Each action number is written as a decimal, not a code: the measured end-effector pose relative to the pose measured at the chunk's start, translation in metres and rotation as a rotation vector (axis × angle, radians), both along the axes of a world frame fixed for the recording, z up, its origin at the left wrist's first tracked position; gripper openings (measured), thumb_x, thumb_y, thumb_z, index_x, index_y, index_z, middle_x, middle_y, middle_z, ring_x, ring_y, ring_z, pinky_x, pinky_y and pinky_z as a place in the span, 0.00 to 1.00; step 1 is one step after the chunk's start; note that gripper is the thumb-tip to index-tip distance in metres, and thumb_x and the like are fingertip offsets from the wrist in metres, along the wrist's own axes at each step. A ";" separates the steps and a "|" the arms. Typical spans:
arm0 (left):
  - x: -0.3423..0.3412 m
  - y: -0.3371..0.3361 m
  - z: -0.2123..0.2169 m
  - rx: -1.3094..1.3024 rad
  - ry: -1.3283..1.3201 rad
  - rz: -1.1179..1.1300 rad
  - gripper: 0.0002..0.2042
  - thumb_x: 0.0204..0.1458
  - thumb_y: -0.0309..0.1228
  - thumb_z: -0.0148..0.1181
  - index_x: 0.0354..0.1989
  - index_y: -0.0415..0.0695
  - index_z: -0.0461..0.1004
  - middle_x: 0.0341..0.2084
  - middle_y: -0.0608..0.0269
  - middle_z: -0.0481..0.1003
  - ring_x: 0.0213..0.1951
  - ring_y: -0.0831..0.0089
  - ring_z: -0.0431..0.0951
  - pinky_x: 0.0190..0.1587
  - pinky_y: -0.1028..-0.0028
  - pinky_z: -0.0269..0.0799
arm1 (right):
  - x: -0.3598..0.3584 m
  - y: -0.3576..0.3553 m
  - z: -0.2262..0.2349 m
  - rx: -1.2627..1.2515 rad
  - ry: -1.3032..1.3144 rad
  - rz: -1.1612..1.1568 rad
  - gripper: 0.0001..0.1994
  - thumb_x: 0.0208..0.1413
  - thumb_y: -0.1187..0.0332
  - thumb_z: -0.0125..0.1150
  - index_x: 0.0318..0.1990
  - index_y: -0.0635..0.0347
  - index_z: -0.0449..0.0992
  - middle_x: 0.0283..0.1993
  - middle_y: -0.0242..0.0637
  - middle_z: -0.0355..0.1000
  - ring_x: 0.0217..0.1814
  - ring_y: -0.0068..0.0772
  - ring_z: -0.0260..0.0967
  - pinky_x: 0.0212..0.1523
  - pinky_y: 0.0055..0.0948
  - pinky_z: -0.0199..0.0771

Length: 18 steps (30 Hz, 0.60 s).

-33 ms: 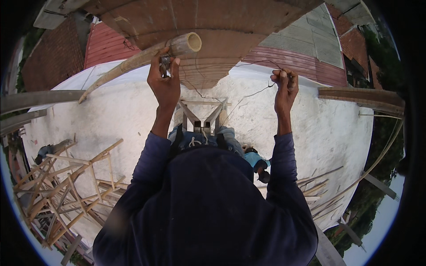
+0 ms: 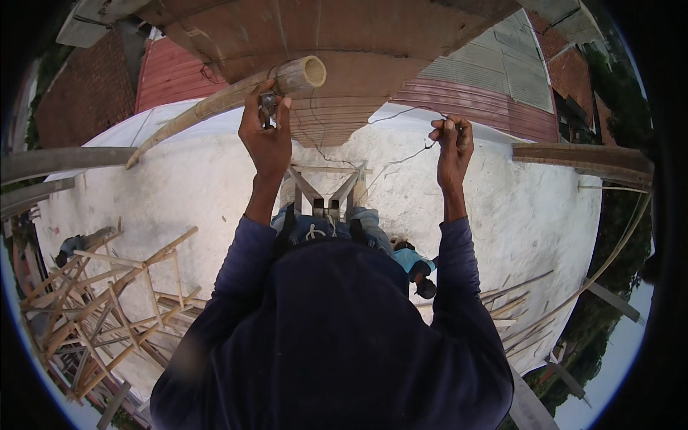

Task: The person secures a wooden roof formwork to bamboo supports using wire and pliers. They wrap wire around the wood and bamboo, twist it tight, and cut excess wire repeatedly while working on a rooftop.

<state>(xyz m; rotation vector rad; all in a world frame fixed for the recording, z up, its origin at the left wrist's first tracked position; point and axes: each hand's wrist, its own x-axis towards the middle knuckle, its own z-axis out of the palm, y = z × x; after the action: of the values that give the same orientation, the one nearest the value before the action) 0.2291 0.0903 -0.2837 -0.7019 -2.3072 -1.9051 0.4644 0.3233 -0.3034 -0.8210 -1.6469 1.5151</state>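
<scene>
A thick bamboo pole (image 2: 215, 104) slants across the top, its hollow cut end toward the middle. My left hand (image 2: 266, 140) is raised to it and grips a small metal tool (image 2: 269, 106), likely pliers, against the pole. My right hand (image 2: 451, 147) is raised at the same height and pinches a thin dark wire (image 2: 401, 159), which runs back toward the pole. My dark blue sleeves and torso fill the lower middle. Under me is the top of a wooden trestle (image 2: 326, 188).
Far below lies pale concrete ground (image 2: 179, 193). A stack of bamboo frames (image 2: 107, 308) lies lower left and loose poles (image 2: 516, 308) lower right. A person in a blue top (image 2: 412, 259) is below me. Timber beams (image 2: 584, 159) jut in from both sides, with a brown wall (image 2: 344, 29) ahead.
</scene>
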 end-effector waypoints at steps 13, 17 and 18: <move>-0.001 -0.001 -0.011 -0.034 0.111 0.053 0.17 0.58 0.22 0.65 0.56 0.38 0.76 0.43 0.54 0.81 0.42 0.68 0.80 0.47 0.70 0.75 | 0.030 0.011 0.091 0.145 0.458 -0.555 0.07 0.74 0.64 0.52 0.48 0.57 0.71 0.29 0.22 0.65 0.29 0.07 0.59 0.27 0.12 0.59; 0.000 -0.002 -0.011 -0.038 0.210 0.031 0.25 0.48 0.14 0.63 0.58 0.40 0.75 0.46 0.47 0.79 0.45 0.50 0.81 0.48 0.62 0.76 | 0.044 0.020 0.167 0.245 0.677 -0.564 0.09 0.75 0.64 0.50 0.51 0.60 0.69 0.27 0.20 0.58 0.26 0.08 0.51 0.25 0.13 0.54; 0.000 -0.003 -0.011 -0.024 0.207 0.033 0.26 0.47 0.13 0.62 0.58 0.40 0.75 0.46 0.46 0.78 0.45 0.49 0.80 0.48 0.62 0.76 | 0.049 0.021 0.183 0.301 0.692 -0.603 0.09 0.75 0.64 0.50 0.51 0.61 0.69 0.26 0.20 0.54 0.25 0.09 0.48 0.24 0.14 0.51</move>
<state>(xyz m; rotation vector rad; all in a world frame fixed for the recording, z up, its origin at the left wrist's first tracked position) 0.2287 0.0874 -0.2942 -0.8164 -2.2036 -1.7048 0.5131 0.3448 -0.1203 -0.4783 -0.9538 0.9350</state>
